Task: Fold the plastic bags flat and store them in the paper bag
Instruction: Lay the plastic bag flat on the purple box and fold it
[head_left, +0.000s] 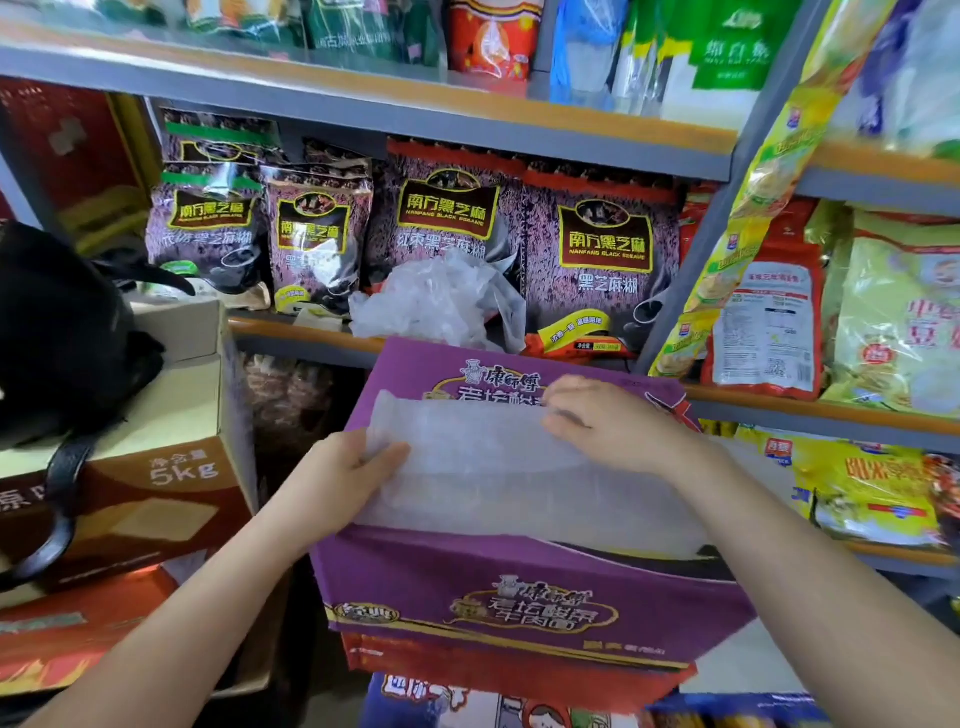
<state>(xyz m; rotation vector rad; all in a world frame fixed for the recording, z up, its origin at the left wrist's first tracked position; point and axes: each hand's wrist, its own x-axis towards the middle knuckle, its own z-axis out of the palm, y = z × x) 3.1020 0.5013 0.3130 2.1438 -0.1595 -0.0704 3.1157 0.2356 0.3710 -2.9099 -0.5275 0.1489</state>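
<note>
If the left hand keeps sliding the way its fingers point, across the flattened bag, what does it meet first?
Its fingers point right along the plastic bag lying on the purple carton. The left hand would likely meet the right hand pressing the bag's far edge, though it may pass just below it.

Bare forearms, no sleeves; left hand (340, 480) & right hand (615, 426) ungloved, ringless

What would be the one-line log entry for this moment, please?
step: flattening plastic bag on purple box | left hand: grips left edge | right hand: presses top edge | crumpled bags: on shelf | paper bag: unseen
</note>
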